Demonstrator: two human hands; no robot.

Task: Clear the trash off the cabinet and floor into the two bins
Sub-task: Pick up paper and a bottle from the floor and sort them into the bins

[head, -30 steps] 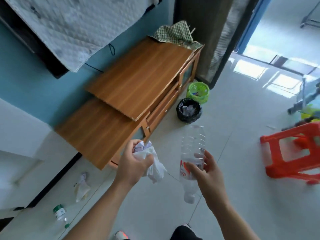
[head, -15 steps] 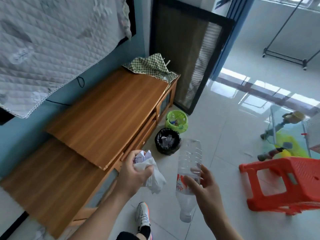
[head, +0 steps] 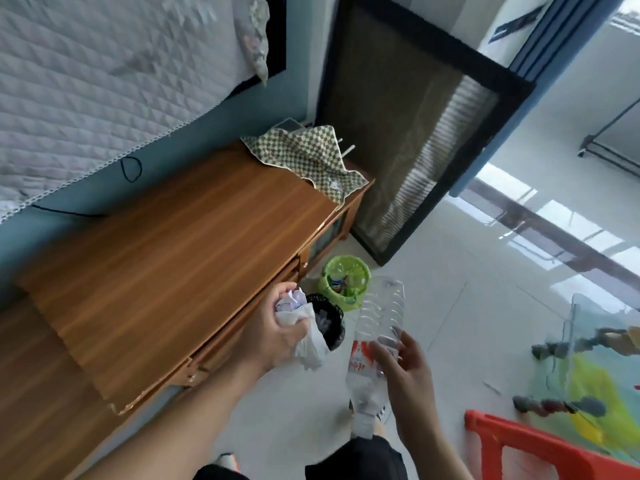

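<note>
My left hand is closed around a wad of crumpled white paper and tissue, held just left of and above the black-lined bin. My right hand grips an empty clear plastic bottle with a red label, cap end pointing down. The green bin stands on the floor beyond the black one, with some rubbish inside. Both bins sit beside the front of the wooden cabinet, whose top shows only a checkered cloth.
A red plastic stool stands at the lower right. A glass table with toys is at the right. A dark framed screen leans against the wall behind the bins. A quilted cover hangs over the wall.
The view has moved closer to the bins and the far end of the cabinet. Both hands have kept their loads, and the left hand now hangs by the black bin.
</note>
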